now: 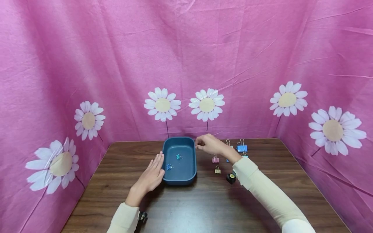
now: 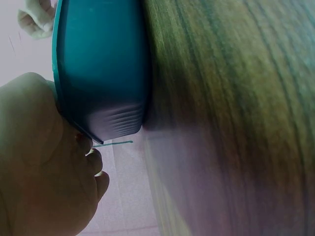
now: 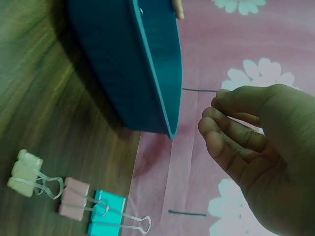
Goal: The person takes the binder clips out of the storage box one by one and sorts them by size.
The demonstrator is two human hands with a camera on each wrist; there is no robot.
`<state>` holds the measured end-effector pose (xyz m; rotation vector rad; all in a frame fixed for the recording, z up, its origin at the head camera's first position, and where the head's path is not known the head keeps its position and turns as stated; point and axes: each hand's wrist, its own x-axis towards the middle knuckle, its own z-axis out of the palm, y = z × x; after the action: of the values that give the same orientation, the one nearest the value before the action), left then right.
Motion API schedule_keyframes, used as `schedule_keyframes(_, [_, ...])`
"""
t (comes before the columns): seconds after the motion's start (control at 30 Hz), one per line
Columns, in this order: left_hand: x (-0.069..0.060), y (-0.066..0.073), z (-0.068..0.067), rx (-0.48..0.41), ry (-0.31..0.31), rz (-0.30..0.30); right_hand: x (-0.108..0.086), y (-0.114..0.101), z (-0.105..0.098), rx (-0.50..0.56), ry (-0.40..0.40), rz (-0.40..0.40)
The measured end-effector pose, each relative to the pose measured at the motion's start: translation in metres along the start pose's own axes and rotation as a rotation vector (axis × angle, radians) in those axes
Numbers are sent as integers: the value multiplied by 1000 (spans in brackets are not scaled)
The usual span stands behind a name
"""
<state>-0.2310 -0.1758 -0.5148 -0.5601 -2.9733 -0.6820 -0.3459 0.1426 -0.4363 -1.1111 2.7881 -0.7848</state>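
A dark blue tray (image 1: 182, 174) stands on the table with a teal binder clip (image 1: 178, 157) and a blue binder clip (image 1: 168, 167) inside. My left hand (image 1: 151, 174) rests against the tray's left side, its fingers straight along the rim. My right hand (image 1: 212, 144) is just beyond the tray's right rim near the back, raised above the table. Its fingers are loosely curled, and the right wrist view shows nothing between them. Below and right of that hand are a pink binder clip (image 1: 215, 160) and a yellow binder clip (image 1: 217, 171).
A large blue binder clip (image 1: 242, 148) stands at the back right; other blue clips beside it are partly hidden by my right forearm. Pink cloth (image 1: 186, 48) with white flowers hangs around the back and sides of the wooden table (image 1: 189, 210).
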Motion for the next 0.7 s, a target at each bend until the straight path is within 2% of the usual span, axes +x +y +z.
schedule_keyframes(0.37, [1, 0, 0, -8, 1, -3, 41, -25, 12, -83, -103, -24])
schedule_keyframes(0.7, [3, 0, -1, 0, -23, -18, 65, -57, 33, -190, -207, -90])
